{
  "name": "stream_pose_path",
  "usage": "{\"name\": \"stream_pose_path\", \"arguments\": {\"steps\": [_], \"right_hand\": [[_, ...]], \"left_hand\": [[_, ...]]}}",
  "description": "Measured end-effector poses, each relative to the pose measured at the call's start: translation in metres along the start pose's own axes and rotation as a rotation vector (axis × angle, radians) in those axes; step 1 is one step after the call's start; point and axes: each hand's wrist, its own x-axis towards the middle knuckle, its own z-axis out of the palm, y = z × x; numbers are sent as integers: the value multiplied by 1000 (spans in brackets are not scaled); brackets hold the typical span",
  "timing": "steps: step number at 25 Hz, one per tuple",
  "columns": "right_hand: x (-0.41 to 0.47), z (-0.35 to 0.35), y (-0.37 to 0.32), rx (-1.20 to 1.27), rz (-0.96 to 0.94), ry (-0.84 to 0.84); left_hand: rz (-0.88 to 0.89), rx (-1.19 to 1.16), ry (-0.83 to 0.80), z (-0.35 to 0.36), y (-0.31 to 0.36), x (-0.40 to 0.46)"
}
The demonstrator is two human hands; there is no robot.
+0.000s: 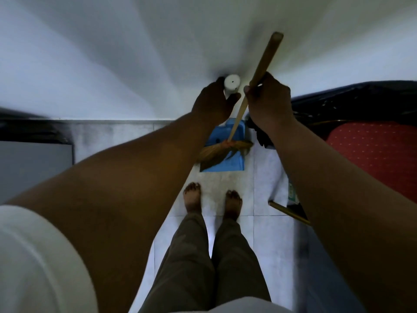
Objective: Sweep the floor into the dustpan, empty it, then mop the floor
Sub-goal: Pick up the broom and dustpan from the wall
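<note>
A blue dustpan (234, 164) stands on the pale tiled floor (228, 184) against the white wall, straight ahead of my bare feet. Its white upright handle (231, 84) rises toward me, and my left hand (213, 102) grips it near the top. My right hand (268, 99) grips the wooden broom handle (266, 57), which slants down to the straw bristles (216, 154). The bristles lie across the dustpan's mouth. Whether there is dirt in the pan I cannot tell.
A red patterned chair seat (374, 152) with a dark frame stands close on the right, and a black plastic bag (361, 98) lies behind it. A gold chair leg (288, 212) juts onto the floor. A dark cabinet (33, 154) sits at the left.
</note>
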Motion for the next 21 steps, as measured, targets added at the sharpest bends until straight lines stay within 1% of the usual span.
{"name": "stream_pose_path", "arguments": {"steps": [2,5,11,17,21], "right_hand": [[-10,0,0,7,-11,-15],[-22,-5,-2,12,-43,-40],[-54,-41,-27,44,-123,-106],[-93,-91,-100,-2,-266,-111],[-117,-115,-152,26,-350,-126]], "left_hand": [[37,-60,2,2,-4,-14],[42,-155,0,0,-6,-33],[46,-180,51,-30,3,-82],[58,-241,187,-100,22,-140],[69,-257,261,-151,27,-170]]}}
